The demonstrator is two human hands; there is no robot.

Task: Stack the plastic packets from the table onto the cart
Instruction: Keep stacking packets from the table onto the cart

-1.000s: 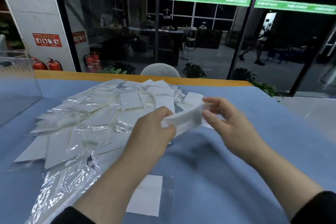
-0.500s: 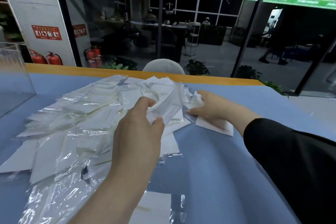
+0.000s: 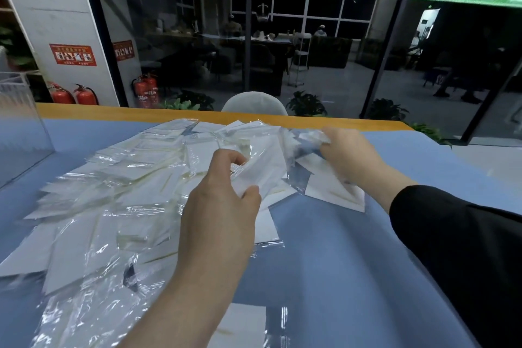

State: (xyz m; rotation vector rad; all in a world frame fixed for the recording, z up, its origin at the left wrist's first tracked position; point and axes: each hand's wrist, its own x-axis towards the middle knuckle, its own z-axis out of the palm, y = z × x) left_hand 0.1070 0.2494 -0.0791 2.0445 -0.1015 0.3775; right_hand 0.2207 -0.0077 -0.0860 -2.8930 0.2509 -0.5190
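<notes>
A wide heap of clear plastic packets with white inserts covers the left and middle of the blue table. My left hand grips a small bunch of packets between thumb and fingers, raised just above the heap. My right hand reaches to the heap's far right edge and pinches a crumpled clear packet, lifted off the table. Another packet lies flat under my right wrist. No cart is in view.
A clear acrylic box stands at the left edge of the table. One packet lies alone near the front edge. Beyond the orange table edge are a white chair back, plants and a glass wall.
My left hand has taken the bunch of packets alone. My right hand let go of it, reached out to the heap's right edge and has now lifted a crumpled packet there.
</notes>
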